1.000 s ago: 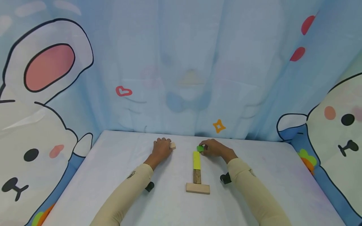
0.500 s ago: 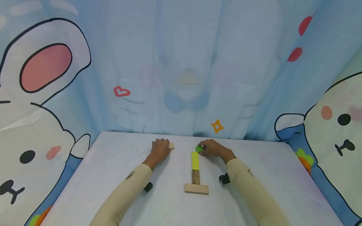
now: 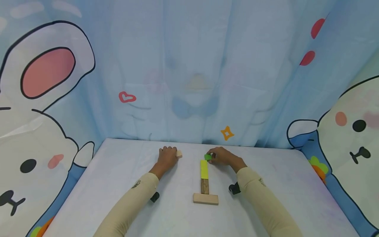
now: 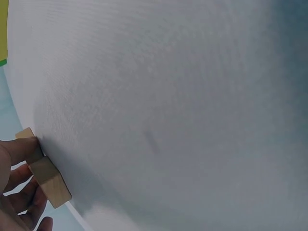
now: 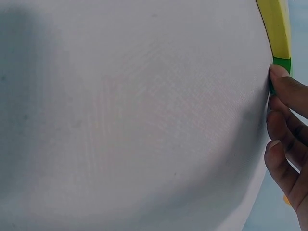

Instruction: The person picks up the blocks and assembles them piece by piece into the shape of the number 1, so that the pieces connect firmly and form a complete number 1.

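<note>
In the head view my right hand (image 3: 221,156) pinches a small green block (image 3: 208,157) at the far end of a yellow block (image 3: 204,169). The right wrist view shows the thumb on the green block (image 5: 282,64), which touches the yellow block (image 5: 277,31). Beyond the yellow block's near end a brown wood-grain block (image 3: 205,186) continues the line. It meets a pale wooden bar (image 3: 205,198) lying crosswise. On the left, my left hand (image 3: 167,157) grips a plain wooden block (image 4: 50,182); its fingers hide part of it.
All the blocks are on a white-covered table (image 3: 174,217). A blue curtain (image 3: 189,59) printed with cartoon animals hangs behind its far edge. Black wrist cameras show beneath the left sleeve (image 3: 130,204) and the right sleeve (image 3: 266,200).
The whole head view has shifted slightly left. Both hands keep their hold, and the blocks stay in the same arrangement.
</note>
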The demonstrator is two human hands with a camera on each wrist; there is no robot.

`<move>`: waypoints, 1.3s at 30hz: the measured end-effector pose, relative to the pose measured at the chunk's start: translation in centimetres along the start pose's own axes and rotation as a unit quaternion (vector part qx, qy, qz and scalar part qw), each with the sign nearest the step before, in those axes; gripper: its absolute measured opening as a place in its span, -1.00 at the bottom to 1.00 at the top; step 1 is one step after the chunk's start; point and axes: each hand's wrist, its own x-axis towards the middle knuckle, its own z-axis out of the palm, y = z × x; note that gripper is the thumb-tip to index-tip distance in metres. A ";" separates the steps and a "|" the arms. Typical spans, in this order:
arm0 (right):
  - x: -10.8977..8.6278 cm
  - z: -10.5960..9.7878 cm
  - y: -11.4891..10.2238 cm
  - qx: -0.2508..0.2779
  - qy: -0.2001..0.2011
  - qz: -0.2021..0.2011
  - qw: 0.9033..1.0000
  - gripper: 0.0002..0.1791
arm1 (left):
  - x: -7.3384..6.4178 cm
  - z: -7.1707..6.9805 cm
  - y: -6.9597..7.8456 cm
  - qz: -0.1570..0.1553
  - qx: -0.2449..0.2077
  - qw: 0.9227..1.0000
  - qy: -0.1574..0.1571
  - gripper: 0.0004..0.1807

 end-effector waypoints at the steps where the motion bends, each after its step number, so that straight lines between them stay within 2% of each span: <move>1: 0.0 0.0 0.0 0.000 0.000 -0.002 1.000 -0.54 | -0.1 -0.1 0.0 0.002 0.000 1.000 0.001 -0.82; 8: 0.1 0.0 0.0 -0.009 0.004 -0.018 1.000 -0.56 | -0.2 -0.4 0.1 0.009 0.003 1.000 0.004 -0.83; 15: 0.1 0.1 0.0 -0.004 0.004 -0.008 1.000 -0.56 | -0.2 -0.3 0.1 0.007 0.004 1.000 0.002 -0.81; 26: 0.0 0.1 0.0 -0.005 0.004 -0.016 1.000 -0.57 | -0.1 -0.3 0.1 0.013 0.003 1.000 0.005 -0.79; 35: 0.0 0.0 -0.1 -0.009 0.002 -0.012 1.000 -0.56 | 0.0 0.1 0.3 0.011 -0.008 1.000 -0.013 -0.73; 39: 0.0 0.0 -0.1 -0.005 0.000 -0.014 1.000 -0.56 | 0.0 -0.1 0.5 0.016 -0.010 1.000 -0.012 -0.73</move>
